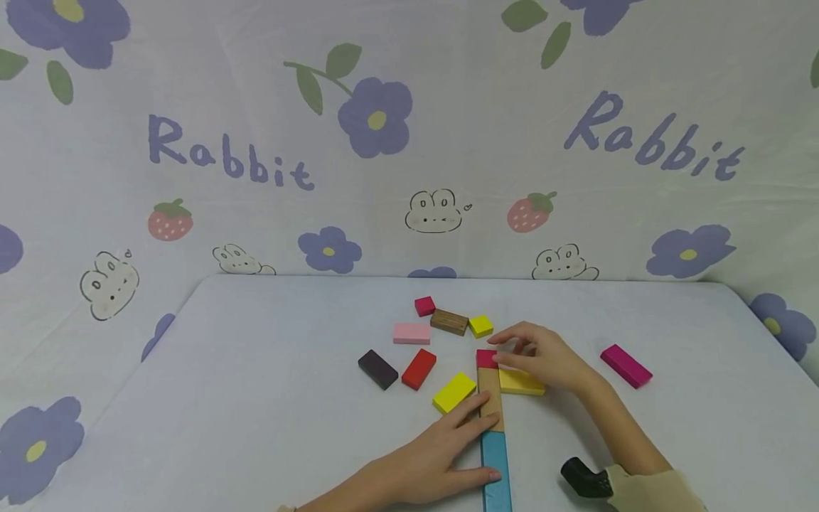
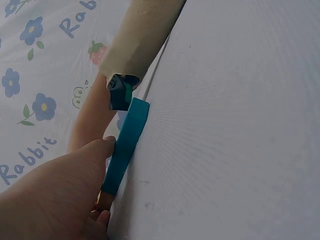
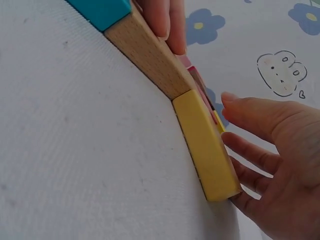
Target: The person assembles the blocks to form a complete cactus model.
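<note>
A long blue block [image 1: 495, 449], a tan wooden block [image 1: 491, 380] and a small red-pink block [image 1: 486, 358] lie end to end in a line. My left hand [image 1: 441, 455] rests over this line, its extended fingers on the tan block and its thumb on the blue one. A pale yellow block [image 1: 521, 382] sticks out sideways from the far end of the tan block. Beside it is my right hand [image 1: 547, 357], fingers loosely bent. In the right wrist view, those fingertips touch the yellow block's side and end, while the thumb [image 3: 245, 109] stands apart.
Left of the line lie a bright yellow block [image 1: 454, 392], a red block [image 1: 419, 369], a black block [image 1: 378, 370] and a pink block [image 1: 411, 333]. Farther back are a brown block [image 1: 449, 321] and two small cubes. A magenta block [image 1: 626, 365] sits far right.
</note>
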`<control>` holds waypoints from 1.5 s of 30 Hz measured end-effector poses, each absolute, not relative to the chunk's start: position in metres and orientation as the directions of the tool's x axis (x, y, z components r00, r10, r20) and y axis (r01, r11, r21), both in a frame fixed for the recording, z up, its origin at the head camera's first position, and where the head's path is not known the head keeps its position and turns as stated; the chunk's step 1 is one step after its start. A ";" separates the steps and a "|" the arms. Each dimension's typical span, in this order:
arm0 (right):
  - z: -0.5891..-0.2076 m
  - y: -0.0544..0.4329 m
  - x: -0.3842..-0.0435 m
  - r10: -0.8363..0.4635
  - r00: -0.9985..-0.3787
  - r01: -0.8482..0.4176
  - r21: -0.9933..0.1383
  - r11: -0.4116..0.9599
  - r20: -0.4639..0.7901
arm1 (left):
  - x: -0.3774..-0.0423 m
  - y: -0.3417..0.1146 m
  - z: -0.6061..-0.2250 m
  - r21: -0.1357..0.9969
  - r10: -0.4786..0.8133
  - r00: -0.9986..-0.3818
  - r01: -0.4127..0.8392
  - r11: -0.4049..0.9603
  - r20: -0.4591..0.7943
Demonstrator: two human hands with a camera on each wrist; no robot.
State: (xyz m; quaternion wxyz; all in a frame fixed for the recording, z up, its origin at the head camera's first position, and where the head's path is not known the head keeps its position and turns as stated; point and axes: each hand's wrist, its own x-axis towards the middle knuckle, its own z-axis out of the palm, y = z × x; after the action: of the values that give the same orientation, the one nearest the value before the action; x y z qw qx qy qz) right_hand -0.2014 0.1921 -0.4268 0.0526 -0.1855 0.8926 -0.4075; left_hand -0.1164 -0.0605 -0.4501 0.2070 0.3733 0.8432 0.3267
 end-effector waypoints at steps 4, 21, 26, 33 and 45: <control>-0.422 0.197 -0.197 -0.334 -0.940 -0.266 -0.743 0.614 0.061 | -0.115 -0.061 -0.451 0.708 0.766 -0.637 0.501 0.498 -0.089; -0.407 0.239 -0.180 -0.197 -0.975 -0.214 -0.698 0.684 0.105 | -0.114 -0.059 -0.453 0.697 0.776 -0.627 0.526 0.487 -0.070; -0.404 0.250 -0.180 -0.190 -0.973 -0.226 -0.676 0.701 0.128 | -0.115 -0.057 -0.456 0.692 0.780 -0.624 0.541 0.478 -0.050; -0.397 0.264 -0.181 -0.189 -0.976 -0.211 -0.673 0.709 0.108 | -0.117 -0.059 -0.458 0.680 0.776 -0.630 0.553 0.481 -0.038; -0.398 0.304 -0.182 -0.161 -0.987 -0.134 -0.681 0.720 0.024 | -0.117 -0.060 -0.457 0.686 0.771 -0.635 0.538 0.490 -0.052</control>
State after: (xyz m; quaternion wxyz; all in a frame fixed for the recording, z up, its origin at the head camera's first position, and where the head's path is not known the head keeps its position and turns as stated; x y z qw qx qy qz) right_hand -0.1824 0.3042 -0.3980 0.0186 -0.0793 0.9271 -0.3659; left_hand -0.1167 -0.0604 -0.4575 0.1794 0.3877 0.8442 0.3239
